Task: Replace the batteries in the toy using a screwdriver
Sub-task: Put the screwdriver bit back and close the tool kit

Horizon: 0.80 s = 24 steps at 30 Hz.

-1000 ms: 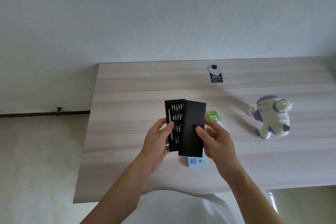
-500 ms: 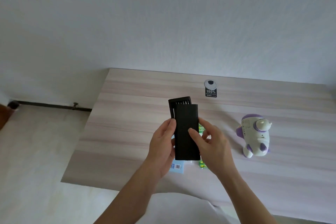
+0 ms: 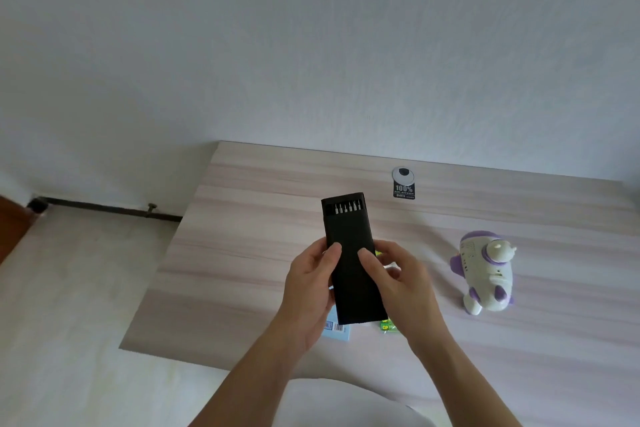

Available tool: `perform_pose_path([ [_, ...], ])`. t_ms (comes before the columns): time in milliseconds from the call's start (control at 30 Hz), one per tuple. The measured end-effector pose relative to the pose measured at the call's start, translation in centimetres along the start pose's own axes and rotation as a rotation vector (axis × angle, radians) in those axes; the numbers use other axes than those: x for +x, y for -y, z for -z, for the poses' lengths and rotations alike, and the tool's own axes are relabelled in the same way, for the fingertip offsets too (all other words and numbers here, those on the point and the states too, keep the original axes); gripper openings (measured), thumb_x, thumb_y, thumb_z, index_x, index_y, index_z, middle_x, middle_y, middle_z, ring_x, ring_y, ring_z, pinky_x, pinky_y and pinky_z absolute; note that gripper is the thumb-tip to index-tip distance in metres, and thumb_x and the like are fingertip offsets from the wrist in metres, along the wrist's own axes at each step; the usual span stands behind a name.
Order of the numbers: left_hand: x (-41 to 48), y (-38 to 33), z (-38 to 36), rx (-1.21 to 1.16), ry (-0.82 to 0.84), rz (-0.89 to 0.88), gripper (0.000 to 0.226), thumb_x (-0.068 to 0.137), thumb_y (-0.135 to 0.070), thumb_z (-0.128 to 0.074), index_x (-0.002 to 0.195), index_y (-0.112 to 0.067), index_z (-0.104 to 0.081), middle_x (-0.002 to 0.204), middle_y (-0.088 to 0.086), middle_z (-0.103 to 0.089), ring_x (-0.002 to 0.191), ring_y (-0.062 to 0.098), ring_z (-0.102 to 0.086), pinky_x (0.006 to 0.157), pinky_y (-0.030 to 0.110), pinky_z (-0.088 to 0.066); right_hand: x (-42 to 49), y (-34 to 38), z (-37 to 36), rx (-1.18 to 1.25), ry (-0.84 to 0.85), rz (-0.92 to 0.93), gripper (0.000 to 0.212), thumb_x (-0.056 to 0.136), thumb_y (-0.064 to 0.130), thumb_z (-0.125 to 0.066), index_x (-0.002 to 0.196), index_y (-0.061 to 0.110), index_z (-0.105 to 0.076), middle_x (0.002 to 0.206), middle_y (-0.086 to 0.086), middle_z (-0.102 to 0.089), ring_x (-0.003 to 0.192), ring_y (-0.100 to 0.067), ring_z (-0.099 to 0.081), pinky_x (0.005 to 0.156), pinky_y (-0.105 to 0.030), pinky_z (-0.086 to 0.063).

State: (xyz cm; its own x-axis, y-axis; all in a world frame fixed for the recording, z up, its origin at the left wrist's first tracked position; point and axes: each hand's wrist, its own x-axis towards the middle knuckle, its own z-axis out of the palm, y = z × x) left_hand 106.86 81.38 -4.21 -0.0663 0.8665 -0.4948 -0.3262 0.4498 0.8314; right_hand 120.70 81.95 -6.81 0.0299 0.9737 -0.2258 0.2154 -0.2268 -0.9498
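Observation:
I hold a black screwdriver bit case (image 3: 353, 274) above the table with both hands. My left hand (image 3: 308, 291) grips its left edge and my right hand (image 3: 398, 284) grips its right edge, thumb on the lid. The lid covers nearly all of the tray; only one row of silver bits (image 3: 348, 207) shows at the far end. The white and purple toy (image 3: 486, 272) lies on the table to the right, apart from my hands. Green batteries (image 3: 387, 324) peek out under the case.
A light blue card with a barcode (image 3: 337, 328) lies on the wooden table (image 3: 242, 253) under the case. A black "100%" tag (image 3: 403, 184) sits near the far edge by the white wall. The table's left edge drops to the floor.
The lid has slid over the tray, which was half uncovered a second ago; one row of bits still shows. My view has tilted, so the table sits lower and the toy has shifted left.

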Motion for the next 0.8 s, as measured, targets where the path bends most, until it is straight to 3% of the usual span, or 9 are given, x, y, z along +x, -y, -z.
perform_pose_path([
  [100, -0.1, -0.7, 0.7, 0.017, 0.005, -0.027, 0.024, 0.102, -0.023, -0.053, 0.121, -0.019, -0.067, 0.11, 0.004, -0.076, 0.103, 0.023, -0.072, 0.089, 0.044, -0.06, 0.2, 0.7, -0.8, 0.052, -0.011, 0.006, 0.017, 0.09, 0.045, -0.067, 0.102, 0.034, -0.072, 0.083, 0.002, -0.072, 0.078, -0.023, -0.072, 0.072, -0.052, -0.061],
  [200, 0.0, -1.4, 1.4, 0.035, 0.004, -0.059, 0.023, 0.098, -0.024, -0.061, 0.119, -0.019, -0.068, 0.107, 0.004, -0.076, 0.1, 0.021, -0.074, 0.085, 0.042, -0.06, 0.3, 1.4, -1.6, 0.048, -0.034, 0.028, 0.033, 0.081, 0.053, -0.066, 0.102, 0.028, -0.074, 0.083, 0.002, -0.073, 0.079, -0.023, -0.073, 0.072, -0.053, -0.06],
  [433, 0.3, -2.2, 3.4, 0.022, 0.02, -0.028, 0.027, 0.096, -0.013, -0.062, 0.122, -0.012, -0.068, 0.11, 0.008, -0.076, 0.103, 0.027, -0.073, 0.087, 0.045, -0.059, 0.2, 2.0, -3.2, 0.106, -0.022, -0.014, 0.014, 0.09, 0.025, -0.073, 0.102, 0.019, -0.076, 0.08, -0.005, -0.075, 0.081, -0.023, -0.074, 0.078, -0.053, -0.06],
  [567, 0.4, -2.6, 4.2, 0.04, 0.041, -0.027, 0.024, 0.097, -0.01, -0.06, 0.12, -0.013, -0.068, 0.107, 0.004, -0.077, 0.098, 0.021, -0.074, 0.08, 0.038, -0.06, -0.1, 2.2, -4.1, 0.124, -0.018, -0.029, 0.012, 0.091, 0.025, -0.071, 0.101, 0.019, -0.074, 0.078, -0.003, -0.072, 0.078, -0.022, -0.074, 0.072, -0.044, -0.062],
  [667, 0.4, -3.1, 4.5, 0.017, 0.078, 0.0, 0.023, 0.098, -0.013, -0.06, 0.119, -0.017, -0.069, 0.108, 0.004, -0.077, 0.1, 0.02, -0.074, 0.081, 0.037, -0.059, 0.0, 2.5, -4.5, 0.153, -0.021, -0.043, 0.014, 0.093, 0.026, -0.068, 0.099, 0.014, -0.07, 0.088, -0.003, -0.073, 0.079, -0.017, -0.074, 0.067, -0.034, -0.061],
  [800, 0.5, -3.3, 4.9, 0.011, 0.049, 0.01, 0.022, 0.097, -0.03, -0.061, 0.11, -0.017, -0.073, 0.103, 0.005, -0.077, 0.097, 0.021, -0.074, 0.08, 0.039, -0.061, 0.1, 2.6, -4.5, 0.172, 0.073, -0.057, 0.015, 0.095, 0.025, -0.066, 0.105, 0.014, -0.069, 0.097, -0.006, -0.074, 0.09, -0.022, -0.074, 0.082, -0.049, -0.061],
])
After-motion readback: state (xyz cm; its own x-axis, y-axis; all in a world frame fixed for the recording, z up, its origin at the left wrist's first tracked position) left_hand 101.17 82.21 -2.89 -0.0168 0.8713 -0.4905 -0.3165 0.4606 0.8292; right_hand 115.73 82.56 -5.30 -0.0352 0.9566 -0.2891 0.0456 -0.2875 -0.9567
